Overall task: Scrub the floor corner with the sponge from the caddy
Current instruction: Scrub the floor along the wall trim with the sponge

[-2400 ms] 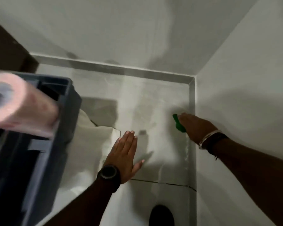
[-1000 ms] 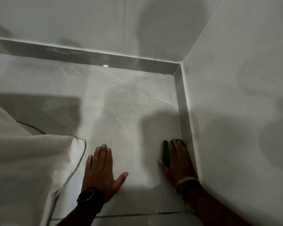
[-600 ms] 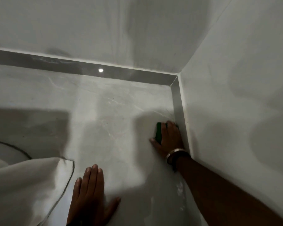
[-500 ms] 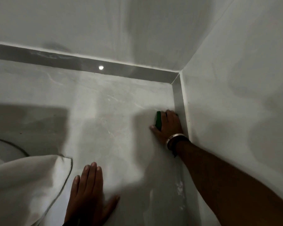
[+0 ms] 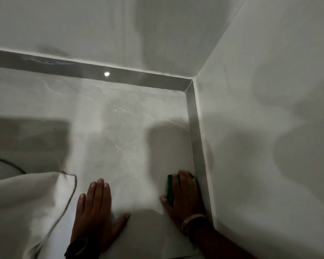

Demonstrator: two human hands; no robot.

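We've got our right hand [image 5: 185,195] pressed flat on top of the green sponge [image 5: 170,186], fingers draped over it and thumb hooked on its left edge, so it's clamped down on the sponge, not curled into a fist. The sponge sits on the floor [image 5: 120,128] tight beside the grey skirting strip [image 5: 194,137] of the right wall, well short of the actual corner [image 5: 189,86]. Our left hand [image 5: 95,206] lies open, palm down, fingers together, bracing on the tile just right of the white cloth [image 5: 26,206]; it holds nothing. Handling guess: the sponge looks thin, light and soft, it should squash under the palm and bend rather than slide out; best held the way it is now, palm on top with fingertips over the far edge. The polished tile may be slick, so downward pressure matters more than squeeze. Versus half a second ago: the sponge hand has come back down along the skirting, away from the corner and toward us, looks like the return half of a scrub stroke. The left hand is planted as before, cloth unchanged.
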